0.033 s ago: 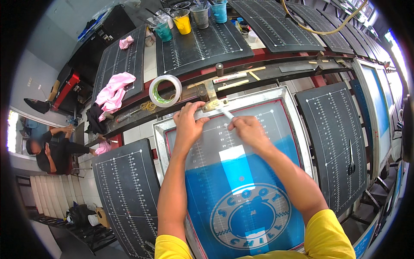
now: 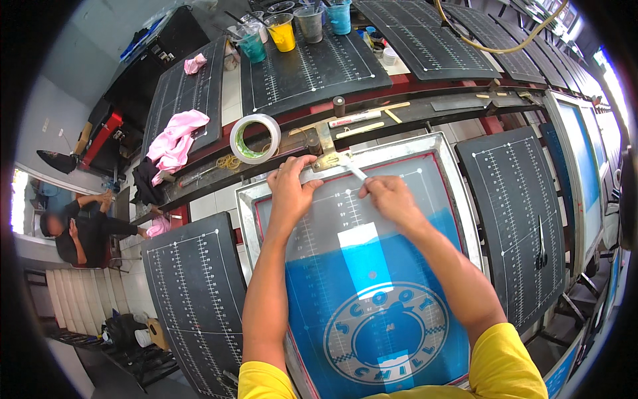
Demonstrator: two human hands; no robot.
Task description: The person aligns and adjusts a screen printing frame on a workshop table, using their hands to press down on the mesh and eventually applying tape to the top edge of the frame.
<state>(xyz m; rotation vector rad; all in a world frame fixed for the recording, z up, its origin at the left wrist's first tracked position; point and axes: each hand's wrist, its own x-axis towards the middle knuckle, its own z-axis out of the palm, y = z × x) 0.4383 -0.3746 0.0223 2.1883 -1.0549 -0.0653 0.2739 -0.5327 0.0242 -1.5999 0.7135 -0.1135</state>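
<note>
A silk-screen printing frame (image 2: 463,199) lies in front of me, its mesh (image 2: 309,276) partly coated blue and bearing a round badge design. At its far edge a brass-coloured metal bracket (image 2: 327,161) meets the frame. My left hand (image 2: 294,183) is closed on the far rim, left of the bracket, with the thumb on the near side. My right hand (image 2: 391,198) grips a slim white stick-shaped tool (image 2: 355,171), whose far end reaches the bracket's right side; its exact kind does not show.
Beyond the frame, a rail (image 2: 286,147) holds a tape roll (image 2: 240,147), a marker (image 2: 355,119) and flat sticks. Dark printing boards (image 2: 193,286) flank the frame. Scissors (image 2: 541,249) lie on the right board. Ink cups (image 2: 282,37) stand farther back. A person (image 2: 74,233) sits at far left.
My right hand and the white tool have shifted slightly to the right. The left hand stays in place on the frame.
</note>
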